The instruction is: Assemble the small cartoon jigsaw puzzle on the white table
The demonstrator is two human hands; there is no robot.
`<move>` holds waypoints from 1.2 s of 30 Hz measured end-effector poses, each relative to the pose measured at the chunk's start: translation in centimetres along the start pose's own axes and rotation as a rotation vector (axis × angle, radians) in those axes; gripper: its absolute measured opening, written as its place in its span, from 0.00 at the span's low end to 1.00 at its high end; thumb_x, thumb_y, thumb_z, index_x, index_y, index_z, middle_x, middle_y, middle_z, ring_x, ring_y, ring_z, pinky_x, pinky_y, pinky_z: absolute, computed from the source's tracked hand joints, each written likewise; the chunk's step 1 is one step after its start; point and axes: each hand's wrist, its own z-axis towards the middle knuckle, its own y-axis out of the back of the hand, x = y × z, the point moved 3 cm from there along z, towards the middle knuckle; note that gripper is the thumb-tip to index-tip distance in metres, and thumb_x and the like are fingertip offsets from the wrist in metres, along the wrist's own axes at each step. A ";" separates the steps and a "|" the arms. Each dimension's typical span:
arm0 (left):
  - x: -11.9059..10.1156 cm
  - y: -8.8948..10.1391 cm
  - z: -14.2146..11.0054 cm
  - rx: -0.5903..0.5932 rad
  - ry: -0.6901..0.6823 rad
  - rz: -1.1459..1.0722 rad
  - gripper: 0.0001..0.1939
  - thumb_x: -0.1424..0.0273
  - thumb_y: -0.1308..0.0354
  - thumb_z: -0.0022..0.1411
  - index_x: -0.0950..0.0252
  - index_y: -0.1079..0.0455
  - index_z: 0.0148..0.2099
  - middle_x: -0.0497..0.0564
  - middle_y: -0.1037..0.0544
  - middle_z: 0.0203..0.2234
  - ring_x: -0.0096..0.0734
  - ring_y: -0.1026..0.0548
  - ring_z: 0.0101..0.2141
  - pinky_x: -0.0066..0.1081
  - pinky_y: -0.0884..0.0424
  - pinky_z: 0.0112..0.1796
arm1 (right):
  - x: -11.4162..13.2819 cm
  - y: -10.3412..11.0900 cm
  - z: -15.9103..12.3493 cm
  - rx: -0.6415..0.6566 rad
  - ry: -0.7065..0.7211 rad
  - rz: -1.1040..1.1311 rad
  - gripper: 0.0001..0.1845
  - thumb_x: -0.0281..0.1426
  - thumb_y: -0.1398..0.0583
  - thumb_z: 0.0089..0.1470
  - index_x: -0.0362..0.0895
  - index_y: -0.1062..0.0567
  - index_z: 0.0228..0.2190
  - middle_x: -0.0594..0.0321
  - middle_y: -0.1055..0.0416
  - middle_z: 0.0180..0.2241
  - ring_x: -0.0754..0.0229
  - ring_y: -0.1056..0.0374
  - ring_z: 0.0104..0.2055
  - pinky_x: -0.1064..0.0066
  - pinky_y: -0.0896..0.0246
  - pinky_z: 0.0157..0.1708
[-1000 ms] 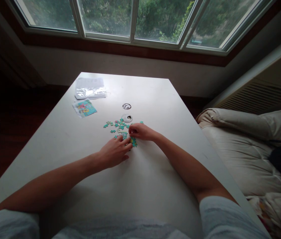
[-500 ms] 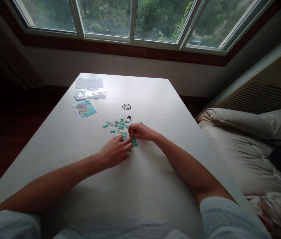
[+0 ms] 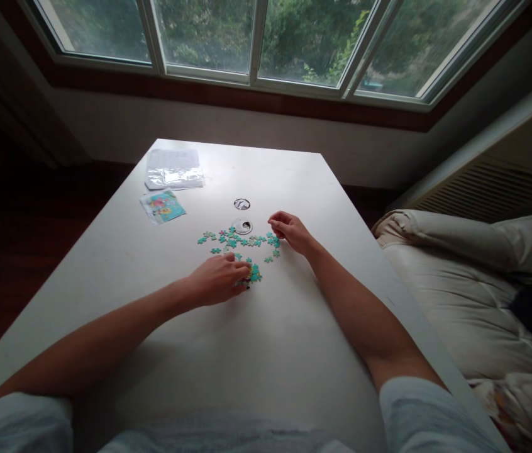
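Many small teal-green jigsaw puzzle pieces [image 3: 248, 241] lie scattered around the middle of the white table. My left hand [image 3: 221, 277] rests at the near side of them, its fingers bent down over a cluster of jigsaw pieces [image 3: 255, 273] and partly hiding it. My right hand [image 3: 293, 231] is over the right end of the scatter, thumb and index finger apart; no piece shows between them. A few pieces [image 3: 273, 253] lie just below it. Behind the scatter is a round disc [image 3: 242, 226] with a dark mark, touching some pieces.
A second round disc [image 3: 242, 204] lies farther back. At the back left are a clear plastic bag with paper [image 3: 174, 168] and a colourful picture card [image 3: 163, 206]. The white table [image 3: 228, 377] stands before a window, with a cream padded seat [image 3: 449, 277] on the right.
My right hand has moved right and away from my left hand, uncovering pieces. My left hand's fingers have drawn together and bent more over the near cluster.
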 end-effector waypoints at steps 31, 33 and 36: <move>-1.0 -1.3 -0.3 -0.002 0.011 0.072 0.19 0.63 0.41 0.66 0.64 0.33 0.56 0.58 0.28 0.59 0.43 0.29 0.55 0.40 0.35 0.54 | 2.7 2.1 -1.8 0.495 -0.095 -0.897 0.10 0.38 0.31 0.48 0.46 0.21 0.30 0.64 0.26 0.29 0.62 0.35 0.28 0.71 0.49 0.28; -1.7 -1.5 -0.4 0.003 0.038 0.099 0.23 0.62 0.41 0.66 0.66 0.34 0.59 0.61 0.31 0.61 0.45 0.31 0.57 0.41 0.36 0.55 | 2.7 1.6 -1.9 0.468 -0.060 -0.921 0.09 0.36 0.30 0.47 0.46 0.21 0.31 0.64 0.26 0.28 0.62 0.36 0.28 0.71 0.50 0.28; -3.3 -1.8 -0.7 0.007 0.080 0.148 0.28 0.62 0.43 0.67 0.68 0.39 0.65 0.64 0.35 0.64 0.48 0.34 0.60 0.43 0.37 0.57 | 2.4 0.9 -1.8 0.432 0.002 -0.980 0.07 0.32 0.32 0.50 0.46 0.21 0.33 0.65 0.27 0.28 0.63 0.36 0.28 0.72 0.51 0.29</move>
